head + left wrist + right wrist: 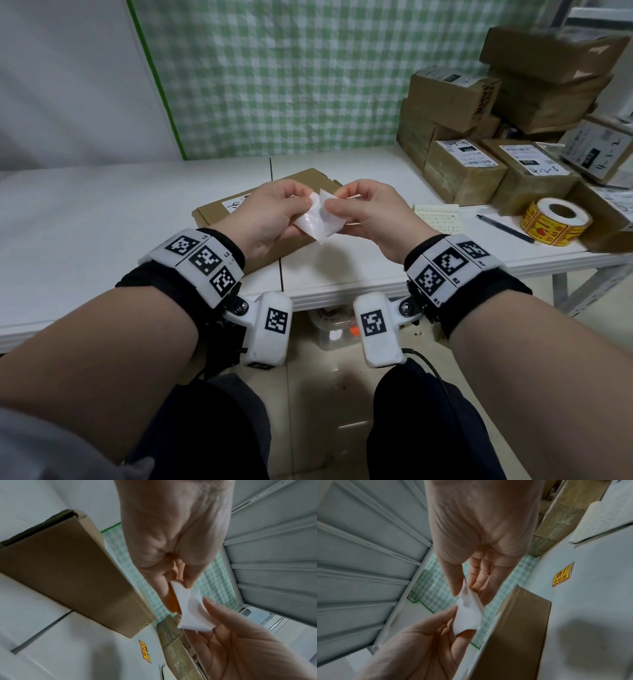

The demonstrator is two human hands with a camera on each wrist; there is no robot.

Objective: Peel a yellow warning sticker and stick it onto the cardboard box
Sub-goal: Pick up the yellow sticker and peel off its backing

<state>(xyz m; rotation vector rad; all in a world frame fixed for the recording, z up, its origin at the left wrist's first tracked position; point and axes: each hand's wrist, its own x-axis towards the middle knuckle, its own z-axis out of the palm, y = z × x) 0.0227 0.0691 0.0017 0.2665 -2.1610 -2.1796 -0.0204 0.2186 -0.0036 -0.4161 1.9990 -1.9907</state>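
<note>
Both hands hold a small white sticker piece (pixel 317 221) in the air above the table's front edge. My left hand (pixel 306 209) pinches one white layer and my right hand (pixel 330 205) pinches the other; the layers part at the top corner. No yellow print shows on it. In the left wrist view the left hand (pixel 179 588) pinches the sticker piece (pixel 190 616), and in the right wrist view the right hand (pixel 467 592) pinches the sticker piece (pixel 468 616). A flat cardboard box (pixel 214 216) lies on the table just behind the hands.
A roll of yellow warning stickers (pixel 555 224) stands at the right, beside a pen (pixel 503 228) and a notepad (pixel 438 219). Several labelled parcels (pixel 466 171) are stacked at the back right. A loose yellow sticker (pixel 561 576) lies flat on the white table (pixel 102 212).
</note>
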